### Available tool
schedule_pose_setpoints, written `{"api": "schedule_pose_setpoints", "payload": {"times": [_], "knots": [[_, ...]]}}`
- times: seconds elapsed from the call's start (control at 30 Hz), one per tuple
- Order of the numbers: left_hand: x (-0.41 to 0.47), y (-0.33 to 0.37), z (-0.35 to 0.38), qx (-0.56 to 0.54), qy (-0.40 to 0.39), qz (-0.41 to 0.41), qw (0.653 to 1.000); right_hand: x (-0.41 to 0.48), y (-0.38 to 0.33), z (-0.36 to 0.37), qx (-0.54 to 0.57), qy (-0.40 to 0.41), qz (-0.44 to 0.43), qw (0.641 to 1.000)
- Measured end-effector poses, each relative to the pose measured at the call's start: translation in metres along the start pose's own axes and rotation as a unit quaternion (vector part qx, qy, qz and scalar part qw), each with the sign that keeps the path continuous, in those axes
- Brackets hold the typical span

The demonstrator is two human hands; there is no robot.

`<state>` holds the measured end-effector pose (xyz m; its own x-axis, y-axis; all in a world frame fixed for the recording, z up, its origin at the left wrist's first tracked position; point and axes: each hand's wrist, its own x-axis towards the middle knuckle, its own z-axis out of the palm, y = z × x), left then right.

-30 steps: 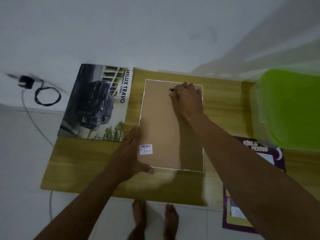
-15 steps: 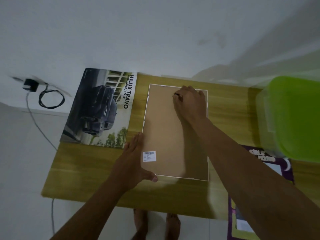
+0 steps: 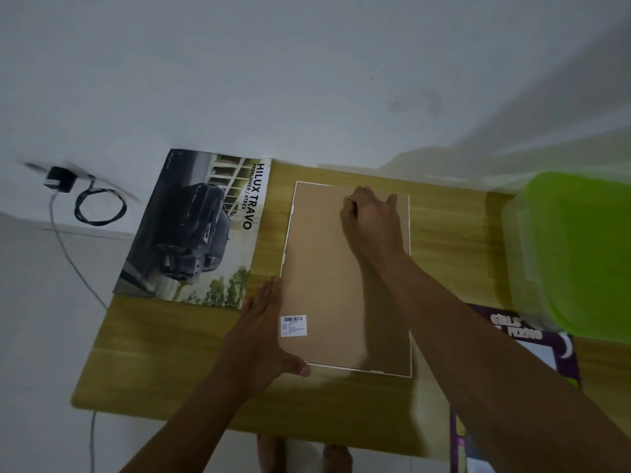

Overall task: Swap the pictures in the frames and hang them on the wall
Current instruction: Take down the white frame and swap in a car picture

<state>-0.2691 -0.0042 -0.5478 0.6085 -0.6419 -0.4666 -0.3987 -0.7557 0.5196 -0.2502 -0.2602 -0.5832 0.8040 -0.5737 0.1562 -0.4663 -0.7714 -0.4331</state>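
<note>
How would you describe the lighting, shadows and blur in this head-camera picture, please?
Head view: dim, flat indoor light with no glare; the right hand and its forearm cast a soft shadow across the brown back of the frame; the green bin and the charger on the wall are smeared by motion blur; the truck poster is sharp enough to read its title.

A white frame [image 3: 409, 233] lies face down on the bench [image 3: 164, 363], brown backing board up, with a barcode sticker [image 3: 293, 325] near its near left corner. Just left of it lies a loose truck poster [image 3: 194, 230] reading HILUX TRAVO, overhanging the bench's far left corner. A purple-bordered picture [image 3: 532, 339] lies at the right, partly hidden.
</note>
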Motion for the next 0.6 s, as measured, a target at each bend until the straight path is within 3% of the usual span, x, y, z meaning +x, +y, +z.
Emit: {"api": "schedule_pose_setpoints", "payload": {"times": [0.6], "knots": [[0.0029,0.0049,0.0007,0.028,0.004,-0.018,0.999,0.0015,0.0044,-0.0005,0.06,0.009,0.023,0.998]]}}
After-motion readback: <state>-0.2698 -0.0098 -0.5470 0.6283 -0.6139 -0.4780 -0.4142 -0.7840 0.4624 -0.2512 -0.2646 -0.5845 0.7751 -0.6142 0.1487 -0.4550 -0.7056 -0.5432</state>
